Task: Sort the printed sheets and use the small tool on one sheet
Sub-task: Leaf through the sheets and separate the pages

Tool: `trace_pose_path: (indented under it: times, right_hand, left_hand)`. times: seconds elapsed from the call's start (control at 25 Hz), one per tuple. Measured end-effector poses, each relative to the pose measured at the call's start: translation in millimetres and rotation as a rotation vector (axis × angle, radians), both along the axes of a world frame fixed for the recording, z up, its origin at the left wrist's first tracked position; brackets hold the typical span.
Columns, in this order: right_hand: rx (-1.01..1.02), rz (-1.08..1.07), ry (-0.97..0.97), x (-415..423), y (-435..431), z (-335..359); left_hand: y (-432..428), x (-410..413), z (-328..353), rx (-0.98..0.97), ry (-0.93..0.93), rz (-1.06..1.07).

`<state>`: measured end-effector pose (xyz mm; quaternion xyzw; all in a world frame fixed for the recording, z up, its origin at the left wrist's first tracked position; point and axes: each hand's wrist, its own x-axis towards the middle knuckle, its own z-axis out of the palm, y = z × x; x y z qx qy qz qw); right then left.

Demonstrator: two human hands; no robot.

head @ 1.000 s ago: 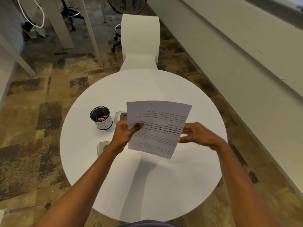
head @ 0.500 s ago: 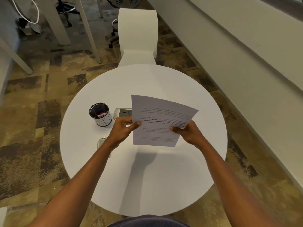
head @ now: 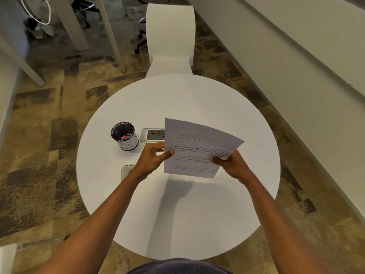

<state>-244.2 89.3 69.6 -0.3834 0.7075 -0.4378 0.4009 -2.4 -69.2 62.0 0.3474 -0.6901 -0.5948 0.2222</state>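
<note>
Above the round white table [head: 177,214] I hold the printed sheets [head: 197,147], white paper whose text faces me upside down. My left hand [head: 152,159] pinches their left edge with the thumb on top. My right hand [head: 231,165] grips the lower right edge. A small silvery tool [head: 126,172] lies on the table just left of my left wrist, which hides part of it.
A black mesh cup [head: 124,136] with a white band stands at the table's left, small items inside. A metal socket plate [head: 153,135] is set in the tabletop beside it. A white chair [head: 169,40] stands behind the table. A pale wall runs along the right.
My right hand has come in from the side and taken hold of the sheets' lower right edge. The sheets shifted slightly right and flattened a bit.
</note>
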Motion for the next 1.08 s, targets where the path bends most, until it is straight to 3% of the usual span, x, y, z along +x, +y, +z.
trace_pose_path:
  times: [0.16, 0.36, 0.56, 0.76, 0.96, 1.08]
  right_hand:
    - [0.097, -0.016, 0.059, 5, 11, -24]
    - [0.043, -0.070, -0.031, -3, 13, -23]
    - [0.153, 0.077, -0.051, -2, 18, -31]
    - [0.053, -0.001, -0.026, -1, 10, -12]
    - [-0.015, 0.051, 0.297, -20, -3, 42]
    - [0.068, 0.195, 0.484, -30, -11, 73]
  left_hand:
    - [4, 7, -14, -0.085, -0.108, -0.009]
    - [4, 4, -10, -0.081, -0.025, 0.020]
    - [7, 13, -14, -0.060, -0.178, -0.019]
    - [6, 15, -4, -0.057, -0.112, 0.108]
    - [-10, 10, 19, -0.188, -0.032, 0.336]
    - [-18, 3, 36, -0.295, -0.097, 0.284]
